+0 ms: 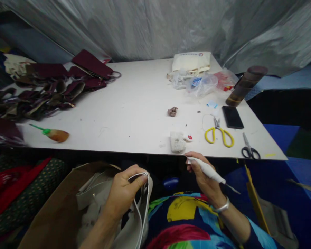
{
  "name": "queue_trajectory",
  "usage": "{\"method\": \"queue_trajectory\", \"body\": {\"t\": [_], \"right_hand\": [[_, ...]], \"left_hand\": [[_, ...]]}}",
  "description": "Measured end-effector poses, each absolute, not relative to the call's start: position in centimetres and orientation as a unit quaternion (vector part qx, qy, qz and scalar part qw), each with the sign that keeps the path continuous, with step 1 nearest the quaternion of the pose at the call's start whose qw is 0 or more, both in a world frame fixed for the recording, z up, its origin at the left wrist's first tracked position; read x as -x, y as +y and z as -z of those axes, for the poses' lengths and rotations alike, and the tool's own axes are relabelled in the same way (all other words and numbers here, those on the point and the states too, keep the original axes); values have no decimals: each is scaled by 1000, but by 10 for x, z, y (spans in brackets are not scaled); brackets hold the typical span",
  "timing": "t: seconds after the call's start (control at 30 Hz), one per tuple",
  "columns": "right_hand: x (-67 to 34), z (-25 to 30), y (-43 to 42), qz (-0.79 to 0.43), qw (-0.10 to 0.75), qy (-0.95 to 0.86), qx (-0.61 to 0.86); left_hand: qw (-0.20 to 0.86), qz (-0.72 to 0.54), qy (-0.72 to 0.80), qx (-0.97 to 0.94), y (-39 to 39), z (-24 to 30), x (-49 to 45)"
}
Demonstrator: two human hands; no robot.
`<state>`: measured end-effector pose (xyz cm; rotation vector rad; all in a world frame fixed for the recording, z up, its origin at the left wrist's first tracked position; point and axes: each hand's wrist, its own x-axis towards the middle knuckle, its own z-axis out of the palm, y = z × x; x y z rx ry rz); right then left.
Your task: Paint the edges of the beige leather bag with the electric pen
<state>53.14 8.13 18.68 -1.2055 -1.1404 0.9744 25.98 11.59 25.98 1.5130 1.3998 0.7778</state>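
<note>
White table (pixel 134 114) under grey plastic sheeting; the person sits at its near edge. Well up-left of the left grip is a heap of maroon pieces (pixel 49 90).

Left hand (pixel 124 190) is clenched on a thin white strap (pixel 138 176). The pale bag (pixel 134 224) hangs below the fist, on the lap.

Right hand (pixel 202 176), well apart to the right, grasps a white-wrapped tool (pixel 207 169). Its upper end is near a white block (pixel 177 141) just above the grip; a thin grey point juts down-right. Yellow scissors (pixel 219 135) lie up-right.

My reading: strap held ready, tool not on the bag.
</note>
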Motion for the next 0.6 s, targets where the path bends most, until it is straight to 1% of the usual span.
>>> {"method": "queue_trajectory", "body": {"t": [0.07, 0.13, 0.33, 0.47, 0.6], "right_hand": [[-548, -186, 88, -357, 557, -482, 574], [-558, -187, 96, -326, 552, -477, 601], [-563, -193, 114, -309, 542, -488, 611], [-562, -194, 122, -288, 524, -523, 608], [-567, -183, 131, -246, 570, -521, 585]], "left_hand": [[467, -315, 577, -591, 121, -250, -274], [501, -305, 584, -561, 127, -235, -291], [574, -244, 605, -495, 140, -196, -324], [603, -212, 606, -474, 142, -191, -329], [598, -189, 616, -477, 145, -200, -331]]}}
